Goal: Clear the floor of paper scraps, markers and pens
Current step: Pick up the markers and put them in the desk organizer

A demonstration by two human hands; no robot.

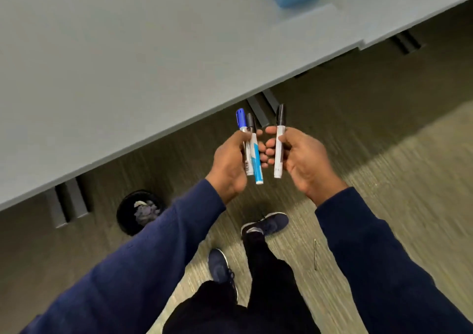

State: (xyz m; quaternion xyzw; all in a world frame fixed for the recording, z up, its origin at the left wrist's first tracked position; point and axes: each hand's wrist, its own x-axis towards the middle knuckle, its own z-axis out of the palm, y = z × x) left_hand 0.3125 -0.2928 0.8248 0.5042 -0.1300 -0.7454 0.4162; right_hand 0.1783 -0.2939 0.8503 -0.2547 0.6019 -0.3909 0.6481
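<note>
You've got 3 markers in hand, caps up, just below the desk [128, 64] edge. The blue-cap marker [240, 118] and black-cap marker [254, 154] sit side by side in your left hand [229, 162], fingers curled round both barrels. The third marker [279, 151] is in your right hand [303, 159], pinched mid-barrel btwn thumb & fingers. They look light, stiff, smooth plastic, prob. slippery. Hold by the barrel, not the caps, which may pull off. Two in one fist could slide vs each other. A thin stick [315, 254] lies on the carpet [384, 167], maybe a pen, too blurred to tell. The bin [125, 213] under the desk holds crumpled paper, partly cut off by your sleeve. Blur could hide small scraps.
</note>
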